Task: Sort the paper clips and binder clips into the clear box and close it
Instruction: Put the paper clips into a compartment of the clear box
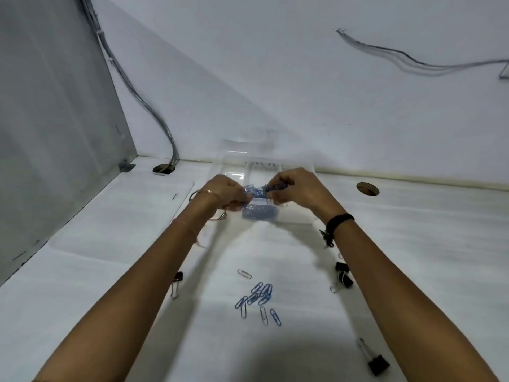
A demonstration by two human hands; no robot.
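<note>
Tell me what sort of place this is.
Probably an office desk or cubicle workstation: a white desk with round cable holes, grey cables running down the wall into one, and a grey partition panel on the left.

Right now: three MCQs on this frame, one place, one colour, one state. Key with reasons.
1. Where do the loose paper clips lie?
A. in front of the clear box, between the forearms
B. behind the box
C. on its lid

2. What colour are the binder clips?
A. red
B. black
C. yellow

3. What is the box's state?
A. shut
B. open
C. upside down

Key: 1 A, they sit on the table nearer the camera. 2 B, black bodies show. 3 B, left hand and right hand hold blue clips over its open top.
</note>
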